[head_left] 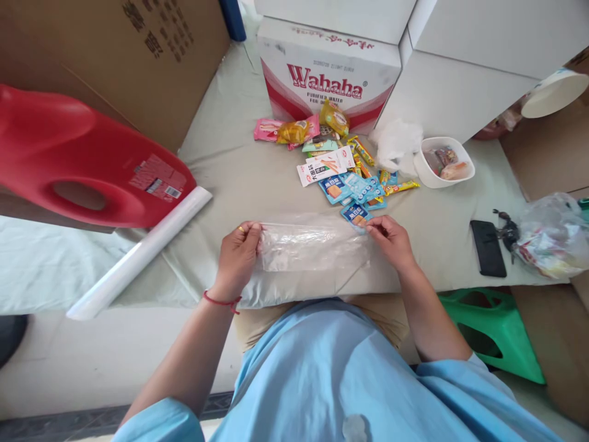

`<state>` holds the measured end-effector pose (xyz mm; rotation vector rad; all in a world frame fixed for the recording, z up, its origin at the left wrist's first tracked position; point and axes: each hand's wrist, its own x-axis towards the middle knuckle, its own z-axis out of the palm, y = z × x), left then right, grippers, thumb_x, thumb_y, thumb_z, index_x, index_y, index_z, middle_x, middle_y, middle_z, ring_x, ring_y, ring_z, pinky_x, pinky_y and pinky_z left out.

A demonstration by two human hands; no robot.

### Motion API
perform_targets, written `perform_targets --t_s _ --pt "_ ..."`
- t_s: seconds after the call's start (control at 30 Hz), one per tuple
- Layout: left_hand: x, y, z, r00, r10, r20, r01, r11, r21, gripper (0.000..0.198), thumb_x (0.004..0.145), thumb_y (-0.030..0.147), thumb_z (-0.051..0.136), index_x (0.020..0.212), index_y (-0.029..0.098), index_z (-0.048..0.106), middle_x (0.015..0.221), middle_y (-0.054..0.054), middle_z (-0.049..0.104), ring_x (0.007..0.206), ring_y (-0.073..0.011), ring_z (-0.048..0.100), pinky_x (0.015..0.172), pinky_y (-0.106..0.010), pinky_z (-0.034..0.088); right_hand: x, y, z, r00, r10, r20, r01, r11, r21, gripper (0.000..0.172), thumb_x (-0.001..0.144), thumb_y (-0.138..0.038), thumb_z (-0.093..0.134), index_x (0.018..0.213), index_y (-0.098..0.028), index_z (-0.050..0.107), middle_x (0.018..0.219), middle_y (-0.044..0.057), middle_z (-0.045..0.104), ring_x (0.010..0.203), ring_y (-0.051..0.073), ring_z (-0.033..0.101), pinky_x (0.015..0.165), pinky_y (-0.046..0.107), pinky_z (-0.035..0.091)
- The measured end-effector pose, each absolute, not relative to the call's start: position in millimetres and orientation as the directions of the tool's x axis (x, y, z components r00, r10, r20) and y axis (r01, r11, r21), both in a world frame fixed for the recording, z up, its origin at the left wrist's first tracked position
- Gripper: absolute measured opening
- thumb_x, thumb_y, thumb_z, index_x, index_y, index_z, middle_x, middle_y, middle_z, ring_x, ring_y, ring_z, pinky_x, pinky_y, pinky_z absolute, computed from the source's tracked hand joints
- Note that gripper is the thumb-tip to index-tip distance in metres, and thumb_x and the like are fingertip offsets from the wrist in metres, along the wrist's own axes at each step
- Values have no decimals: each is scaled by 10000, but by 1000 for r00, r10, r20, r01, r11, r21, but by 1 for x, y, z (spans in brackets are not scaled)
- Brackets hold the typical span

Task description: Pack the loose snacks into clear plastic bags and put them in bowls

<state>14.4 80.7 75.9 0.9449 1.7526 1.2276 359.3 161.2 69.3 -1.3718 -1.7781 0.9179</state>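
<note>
A clear plastic bag (pixel 313 245) lies stretched flat along the front of the cloth-covered table. My left hand (pixel 240 252), with a ring and a red string bracelet, is closed in a pinch on the bag's left end. At the bag's right end, my right hand (pixel 391 240) has thumb and finger pinched at the lower corner of a small blue snack packet (pixel 355 215). Whether those fingers also grip the bag's edge is unclear. Just beyond are more blue packets (pixel 335 188), white snack sachets (pixel 324 166) and yellow-wrapped sticks (pixel 402 187).
Behind the snacks stands a Wahaba-style white and red carton (pixel 329 80), beside stacked white boxes (pixel 460 92). A white bowl (pixel 423 169) holds packets. On the right are a phone (pixel 488 248) and keys (pixel 508 230). A red jug (pixel 101 159) and a plastic-film roll (pixel 138 258) lie left.
</note>
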Motion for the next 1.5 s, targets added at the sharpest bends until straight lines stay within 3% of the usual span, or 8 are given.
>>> perform_targets --t_s 0.33,0.43,0.53,0.63,0.8,1.0,1.2,1.5 --pt "-1 78 80 -535 836 120 601 277 750 331 793 358 708 1086 204 714 1172 -107 609 1017 -242 628 858 -371 541 348 139 92 -395 798 455 608 599 -522 149 1040 -267 540 1018 -233 684 1021 96 706 1021 260 630 928 439 498" --pt "25 49 98 -594 754 280 651 246 718 271 829 337 714 1067 211 678 978 -55 610 835 -200 603 804 -362 532 336 112 110 -530 723 443 519 689 -505 181 1043 -206 514 1040 -234 693 1013 99 727 950 241 643 859 398 517" --pt "64 20 109 -401 915 -48 413 228 882 276 937 497 643 867 230 645 672 16 548 572 -144 515 575 -290 458 317 80 117 -641 651 407 426 743 -517 247 1045 -162 479 1063 -238 713 1016 100 743 904 221 656 783 348 521" --pt "96 12 106 -213 899 -383 -4 392 920 385 931 619 621 997 240 607 887 -32 677 655 -172 652 523 -275 497 295 50 113 -766 545 340 346 796 -497 288 1062 -167 452 1026 -233 729 973 78 758 859 210 664 755 332 515" --pt "110 28 87 -361 821 -442 -163 412 897 492 752 417 846 1127 243 578 1105 -59 680 921 -227 737 719 -337 605 276 36 120 -908 341 246 114 762 -637 276 1091 -298 486 951 -221 712 918 37 757 829 178 670 752 297 519" --pt "105 27 84 -217 938 -270 -23 272 962 190 887 398 686 921 226 758 905 -44 771 914 -222 737 892 -357 566 293 111 123 -336 926 172 471 324 -821 208 1041 -385 562 1111 -227 678 1021 74 720 961 214 648 855 335 510" --pt "99 28 92 -162 957 -240 -123 222 967 274 913 472 703 984 226 800 990 -60 799 880 -219 756 859 -351 577 282 158 64 -289 939 -185 577 16 -817 685 853 -500 763 1414 -159 566 1060 91 709 917 230 653 824 349 505" --pt "61 47 74 -448 838 -312 -189 253 949 379 853 534 741 1015 205 647 900 -20 746 573 -113 643 508 -230 422 286 159 47 -212 977 12 593 138 -793 140 908 -309 570 876 -223 676 867 50 669 827 211 600 755 323 455"
